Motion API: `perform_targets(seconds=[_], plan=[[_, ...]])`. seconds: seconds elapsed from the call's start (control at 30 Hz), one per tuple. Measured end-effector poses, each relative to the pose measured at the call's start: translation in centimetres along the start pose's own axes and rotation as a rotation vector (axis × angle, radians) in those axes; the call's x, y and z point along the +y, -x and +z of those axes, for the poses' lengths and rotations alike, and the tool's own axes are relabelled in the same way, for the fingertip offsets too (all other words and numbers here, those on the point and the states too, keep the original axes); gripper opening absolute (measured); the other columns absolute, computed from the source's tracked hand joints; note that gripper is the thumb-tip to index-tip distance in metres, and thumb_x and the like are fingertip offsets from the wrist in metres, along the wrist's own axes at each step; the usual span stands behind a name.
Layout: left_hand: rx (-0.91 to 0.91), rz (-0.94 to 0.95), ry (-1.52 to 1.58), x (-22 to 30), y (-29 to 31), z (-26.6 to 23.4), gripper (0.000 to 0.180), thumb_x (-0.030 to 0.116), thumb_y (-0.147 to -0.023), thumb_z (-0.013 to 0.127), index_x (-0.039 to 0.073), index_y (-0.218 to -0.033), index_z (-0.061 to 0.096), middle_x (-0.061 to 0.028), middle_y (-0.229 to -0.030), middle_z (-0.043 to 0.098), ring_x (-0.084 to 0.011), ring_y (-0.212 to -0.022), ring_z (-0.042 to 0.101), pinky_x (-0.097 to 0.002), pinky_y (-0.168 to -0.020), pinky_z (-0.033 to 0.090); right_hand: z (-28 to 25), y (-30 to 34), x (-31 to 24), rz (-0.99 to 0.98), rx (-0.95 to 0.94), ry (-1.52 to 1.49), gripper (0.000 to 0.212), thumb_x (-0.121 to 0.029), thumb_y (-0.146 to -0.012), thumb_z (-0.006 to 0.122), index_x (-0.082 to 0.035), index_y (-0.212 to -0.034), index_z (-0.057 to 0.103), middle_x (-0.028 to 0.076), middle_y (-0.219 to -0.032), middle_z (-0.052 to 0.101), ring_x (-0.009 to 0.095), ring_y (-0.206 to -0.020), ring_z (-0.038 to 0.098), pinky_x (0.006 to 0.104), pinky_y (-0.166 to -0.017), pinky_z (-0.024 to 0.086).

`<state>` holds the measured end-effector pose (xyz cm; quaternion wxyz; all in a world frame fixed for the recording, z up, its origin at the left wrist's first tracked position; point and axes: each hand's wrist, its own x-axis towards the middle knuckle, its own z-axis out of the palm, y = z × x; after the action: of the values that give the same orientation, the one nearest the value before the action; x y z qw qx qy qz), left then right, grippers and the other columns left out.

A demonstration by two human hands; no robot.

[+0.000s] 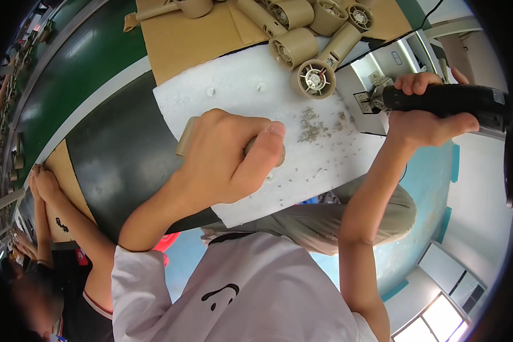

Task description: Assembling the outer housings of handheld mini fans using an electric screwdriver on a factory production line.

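Mostly hidden: beige part (185,138) in a curled fist

Left hand (233,154), mid-frame, wrapped tight round the smooth plastic part, only its ends peeking out over a white foam sheet (194,94). Right hand (427,108), right of frame, closed about a black power tool (456,100); contact between its tip and the metal box (396,60) unclear. Tiny grey bits (312,126) strewn. Upper middle: beige tubes (295,47), some cut off; spoked white wheel (314,78) inside one round head.

A brown cardboard sheet (179,48) covers the back of the dark tabletop (122,137), with a long green surface (111,37) to its left. Another person (100,259) is at lower left. A bright window (443,310) shows at lower right.
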<state>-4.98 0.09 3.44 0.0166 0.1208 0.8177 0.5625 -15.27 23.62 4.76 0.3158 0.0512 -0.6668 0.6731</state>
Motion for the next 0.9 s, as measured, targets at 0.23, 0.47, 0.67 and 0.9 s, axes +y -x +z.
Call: perform_targets(seconds=[0.23, 0.47, 0.67, 0.9], plan=[[-0.034, 0.027, -0.011, 0.4, -0.2, 0.3, 0.038, 0.02, -0.089, 0.049, 0.007, -0.054, 0.057, -0.0052, -0.042, 0.047, -0.0227, -0.036, 0.045, -0.0325, -0.041, 0.036, -0.7, -0.2, 0.0, -0.017, 0.002, -0.031, 0.09, -0.089, -0.075, 0.027, -0.008, -0.112, 0.044, 0.01, -0.06, 0.047, 0.021, -0.054, 0.041, 0.037, -0.054, 0.041], [0.03, 0.021, 0.007, -0.2, 0.0, 0.2, 0.04, 0.021, -0.09, 0.048, 0.006, -0.053, 0.056, -0.0069, -0.043, 0.048, -0.0254, -0.037, 0.047, -0.035, -0.041, 0.037, 0.9, 5.9, -3.0, 0.126, -0.198, -0.828, 0.067, -0.069, -0.086, 0.035, -0.009, -0.107, 0.054, -0.001, -0.06, 0.042, 0.011, -0.052, 0.039, 0.0288, -0.05, 0.035], [0.002, 0.03, -0.038, 0.2, 0.2, 0.3, 0.041, 0.021, -0.089, 0.049, 0.006, -0.05, 0.052, -0.0085, -0.041, 0.045, -0.0282, -0.036, 0.043, -0.038, -0.039, 0.035, 2.0, 8.5, -6.3, 0.13, -0.251, -0.981, 0.06, -0.058, -0.091, 0.036, -0.004, -0.111, 0.051, -0.004, -0.064, 0.044, 0.008, -0.054, 0.041, 0.0251, -0.052, 0.035], [0.026, 0.027, -0.108, 0.2, 0.2, 0.6, 0.042, 0.021, -0.086, 0.052, 0.005, -0.047, 0.049, -0.0114, -0.04, 0.04, -0.0327, -0.036, 0.038, -0.0403, -0.038, 0.032, 2.8, 8.8, -5.9, 0.155, -0.378, -0.988, 0.058, -0.057, -0.091, 0.04, -0.005, -0.114, 0.05, -0.004, -0.064, 0.045, 0.008, -0.055, 0.043, 0.0254, -0.053, 0.036]])
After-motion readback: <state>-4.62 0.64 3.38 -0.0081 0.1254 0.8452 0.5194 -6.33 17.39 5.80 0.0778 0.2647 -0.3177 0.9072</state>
